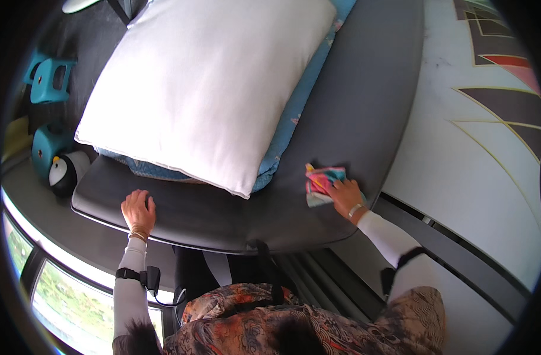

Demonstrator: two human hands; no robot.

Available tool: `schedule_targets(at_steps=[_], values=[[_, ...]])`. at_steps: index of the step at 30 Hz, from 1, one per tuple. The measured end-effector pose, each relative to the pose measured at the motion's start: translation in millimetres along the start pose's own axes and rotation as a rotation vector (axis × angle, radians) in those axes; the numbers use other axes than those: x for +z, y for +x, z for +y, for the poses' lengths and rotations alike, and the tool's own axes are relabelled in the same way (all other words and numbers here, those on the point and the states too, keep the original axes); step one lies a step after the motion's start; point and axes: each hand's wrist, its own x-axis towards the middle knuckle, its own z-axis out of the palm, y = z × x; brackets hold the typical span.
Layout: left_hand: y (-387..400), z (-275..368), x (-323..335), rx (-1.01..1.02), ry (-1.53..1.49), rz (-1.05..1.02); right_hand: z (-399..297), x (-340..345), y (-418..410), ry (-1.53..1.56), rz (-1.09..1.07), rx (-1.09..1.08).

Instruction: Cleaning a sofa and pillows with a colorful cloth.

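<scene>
My right hand point(346, 198) grips a crumpled multicoloured cloth point(318, 188), pink, teal and white. The cloth lies against the dark leather-like padded top point(341, 115) of what looks like a bed or bench, near its right corner. Over on the left, my left hand point(138, 212) is at the front part of the same padded top, palm down, thumb apart, with nothing in it. Between and beyond my hands is a large white pillow point(199, 97). It lies on a folded blue quilted cover point(292, 120) with small floral patches, which shows along its right and front edges.
Teal plastic stools point(44, 88) stand on the dark floor at the left. Next to the padded top's left corner is a black-and-white penguin-shaped object point(62, 177). Windows point(75, 306) are at the lower left. A white wall point(448, 177) with geometric patterns rises at the right.
</scene>
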Motion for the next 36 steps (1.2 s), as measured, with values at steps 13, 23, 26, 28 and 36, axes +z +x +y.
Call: schedule_targets(at_steps=[13,23,26,28,36], values=[[1.4,4.4,-1.3,-0.01,-0.054,0.041,-84.9,68.1,47.4,0.307,-0.303,-0.061],[2.9,4.5,-3.5,0.007,-0.06,0.069,145.0,-36.5,102.9,-0.452,0.233,0.458],[-1.9,1.3,-4.3,0.002,-0.056,0.08,58.8,10.1,96.2,-0.245,0.018,0.298],[4.6,6.4,-0.9,0.004,-0.08,0.081,-19.3,72.1,66.1,0.136,-0.061,0.255],[4.4,7.1,0.8,0.011,-0.092,0.084,49.9,53.1,87.0,0.028,-0.03,0.203]])
